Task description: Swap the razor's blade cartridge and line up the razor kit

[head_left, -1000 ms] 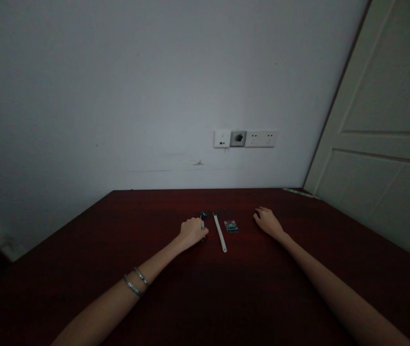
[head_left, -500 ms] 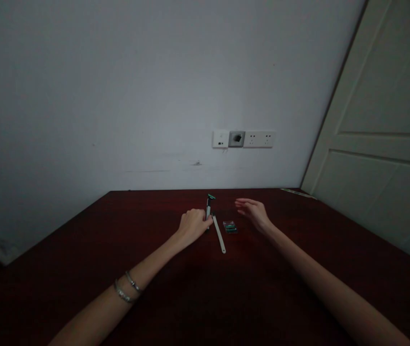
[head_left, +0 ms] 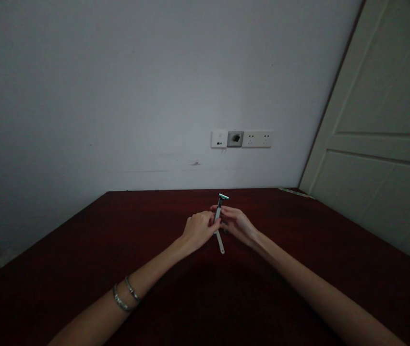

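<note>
My left hand (head_left: pixel 199 228) is closed on a razor (head_left: pixel 218 213) with a pale handle, a dark neck and a green-edged head (head_left: pixel 223 196) pointing up and away from me. My right hand (head_left: pixel 239 223) is at the razor's right side, its stretched fingers passing behind the handle and its thumb held apart, close to the left thumb. Below the hands shows the lower end of a slim white stick (head_left: pixel 221 244) with a small hole, lying on the table. The small clear case is almost wholly hidden behind my right hand.
The dark red tabletop (head_left: pixel 154 288) meets a white wall (head_left: pixel 154 96) at the back. Sockets (head_left: pixel 257 139) are set in that wall. A pale panelled door (head_left: pixel 378 144) stands to the right. A thin strip (head_left: pixel 296 192) lies at the back right corner.
My left hand has moved the razor a little to the right. My right hand has come left to the razor, covering the clear case that was in view before.
</note>
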{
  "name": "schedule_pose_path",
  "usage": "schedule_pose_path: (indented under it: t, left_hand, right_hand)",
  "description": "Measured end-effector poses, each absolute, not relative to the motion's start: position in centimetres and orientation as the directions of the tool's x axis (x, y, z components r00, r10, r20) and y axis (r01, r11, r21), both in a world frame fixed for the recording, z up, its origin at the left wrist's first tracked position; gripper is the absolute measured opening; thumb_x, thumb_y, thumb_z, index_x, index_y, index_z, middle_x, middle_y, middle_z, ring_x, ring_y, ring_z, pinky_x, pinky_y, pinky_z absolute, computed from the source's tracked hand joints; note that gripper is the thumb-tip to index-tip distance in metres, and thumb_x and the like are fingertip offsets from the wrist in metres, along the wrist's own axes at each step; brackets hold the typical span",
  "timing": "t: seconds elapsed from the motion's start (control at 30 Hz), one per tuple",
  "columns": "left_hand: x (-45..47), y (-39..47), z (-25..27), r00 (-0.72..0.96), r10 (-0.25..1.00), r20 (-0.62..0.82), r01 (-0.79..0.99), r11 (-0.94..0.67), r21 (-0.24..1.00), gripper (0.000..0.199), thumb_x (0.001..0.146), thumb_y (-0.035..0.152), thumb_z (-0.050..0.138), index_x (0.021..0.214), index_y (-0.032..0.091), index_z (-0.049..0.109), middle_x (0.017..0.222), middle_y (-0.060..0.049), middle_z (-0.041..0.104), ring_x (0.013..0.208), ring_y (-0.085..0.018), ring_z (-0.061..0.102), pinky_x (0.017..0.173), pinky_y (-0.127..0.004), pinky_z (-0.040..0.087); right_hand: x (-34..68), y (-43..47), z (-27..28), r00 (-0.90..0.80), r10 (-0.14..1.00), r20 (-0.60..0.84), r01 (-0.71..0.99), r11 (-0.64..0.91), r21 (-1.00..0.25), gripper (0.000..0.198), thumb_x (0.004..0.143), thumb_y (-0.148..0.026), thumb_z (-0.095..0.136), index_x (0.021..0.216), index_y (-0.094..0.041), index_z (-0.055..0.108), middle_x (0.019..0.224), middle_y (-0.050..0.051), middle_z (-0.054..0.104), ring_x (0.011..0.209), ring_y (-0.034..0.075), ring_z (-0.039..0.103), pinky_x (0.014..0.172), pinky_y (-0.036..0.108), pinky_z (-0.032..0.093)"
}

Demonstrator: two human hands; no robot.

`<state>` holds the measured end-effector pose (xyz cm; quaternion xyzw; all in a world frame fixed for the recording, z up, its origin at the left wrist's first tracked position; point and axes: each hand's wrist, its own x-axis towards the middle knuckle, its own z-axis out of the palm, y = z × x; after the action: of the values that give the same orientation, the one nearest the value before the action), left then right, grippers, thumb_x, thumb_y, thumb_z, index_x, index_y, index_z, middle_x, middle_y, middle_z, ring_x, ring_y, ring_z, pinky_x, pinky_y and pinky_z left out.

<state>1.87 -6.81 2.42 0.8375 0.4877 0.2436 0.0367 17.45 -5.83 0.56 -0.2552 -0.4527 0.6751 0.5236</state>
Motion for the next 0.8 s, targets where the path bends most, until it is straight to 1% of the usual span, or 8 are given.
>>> schedule_pose_path:
  t: [0.13,0.27,0.4,0.5,0.57,0.63,0.7,0.8]
  left_hand:
    - [1.8,-6.8,2.3,0.426,0.803,0.417,0.763,-0.566,0.311,0.032,0.086,0.039,0.039,0.073,0.017,0.059,0.075,-0.004,0.064,0.068,-0.016,0.057,0.058,-0.024,0.036]
    - [1.7,-6.8,2.1,0.433,0.789,0.437,0.72,-0.594,0.359,0.032,0.087,0.038,0.038,0.075,0.017,0.06,0.074,-0.003,0.063,0.065,-0.015,0.055,0.056,-0.023,0.033]
    - [0.8,-6.2,2.5,0.441,0.756,0.483,0.646,-0.641,0.414,0.036,0.086,0.042,0.038,0.07,0.017,0.06,0.064,-0.001,0.06,0.058,-0.012,0.051,0.054,-0.023,0.031]
    - [-0.3,-5.0,3.0,0.341,0.76,0.553,0.586,-0.632,0.507,0.041,0.085,0.045,0.039,0.063,0.016,0.058,0.055,0.001,0.053,0.051,-0.01,0.046,0.053,-0.022,0.031]
    - [-0.9,-4.0,3.2,0.249,0.782,0.572,0.488,-0.611,0.624,0.043,0.085,0.045,0.038,0.06,0.015,0.056,0.05,0.001,0.048,0.049,-0.009,0.044,0.051,-0.021,0.032]
    - [-1.3,-2.9,3.2,0.165,0.831,0.531,0.343,-0.553,0.759,0.044,0.085,0.045,0.038,0.058,0.014,0.055,0.047,0.002,0.044,0.045,-0.009,0.042,0.047,-0.02,0.032]
    - [-1.3,-2.0,3.2,0.11,0.9,0.421,0.179,-0.435,0.883,0.042,0.083,0.046,0.039,0.06,0.014,0.054,0.046,0.002,0.044,0.041,-0.008,0.041,0.041,-0.019,0.029]
    - [-0.7,-1.1,3.3,0.11,0.969,0.219,-0.081,-0.211,0.974,0.033,0.081,0.041,0.042,0.07,0.013,0.056,0.056,-0.001,0.053,0.044,-0.01,0.049,0.037,-0.018,0.031]
  right_hand:
    - [17.7,-5.5,0.3,-0.273,0.95,0.151,-0.461,0.008,-0.887,0.022,0.066,-0.026,0.071,0.086,-0.016,0.07,0.085,0.005,0.068,0.076,0.014,0.06,0.075,0.029,0.045]
    - [17.8,-5.4,0.2,-0.227,0.959,0.169,-0.46,0.047,-0.887,0.021,0.063,-0.026,0.073,0.081,-0.015,0.07,0.084,0.005,0.068,0.078,0.014,0.061,0.077,0.029,0.045]
    - [17.6,-5.9,0.9,-0.192,0.962,0.192,-0.471,0.081,-0.879,0.02,0.064,-0.027,0.073,0.079,-0.015,0.069,0.084,0.006,0.069,0.082,0.016,0.062,0.078,0.029,0.046]
    - [17.3,-6.4,1.5,-0.182,0.962,0.202,-0.493,0.088,-0.865,0.02,0.067,-0.028,0.071,0.081,-0.014,0.067,0.087,0.008,0.069,0.086,0.018,0.063,0.08,0.032,0.046]
    - [17.2,-6.5,1.7,-0.168,0.966,0.197,-0.51,0.086,-0.856,0.02,0.067,-0.028,0.071,0.08,-0.014,0.065,0.087,0.008,0.069,0.086,0.019,0.064,0.081,0.034,0.046]
    - [17.1,-6.6,1.7,-0.148,0.972,0.184,-0.514,0.083,-0.854,0.02,0.067,-0.028,0.071,0.08,-0.014,0.063,0.085,0.008,0.07,0.085,0.02,0.065,0.08,0.035,0.047]
    - [16.9,-6.6,1.6,-0.145,0.974,0.172,-0.505,0.077,-0.86,0.022,0.069,-0.028,0.07,0.083,-0.014,0.063,0.084,0.008,0.069,0.083,0.02,0.066,0.077,0.034,0.049]
    - [16.7,-6.7,1.3,-0.155,0.976,0.153,-0.5,0.056,-0.864,0.027,0.07,-0.028,0.069,0.093,-0.014,0.063,0.08,0.005,0.066,0.08,0.02,0.066,0.071,0.033,0.052]
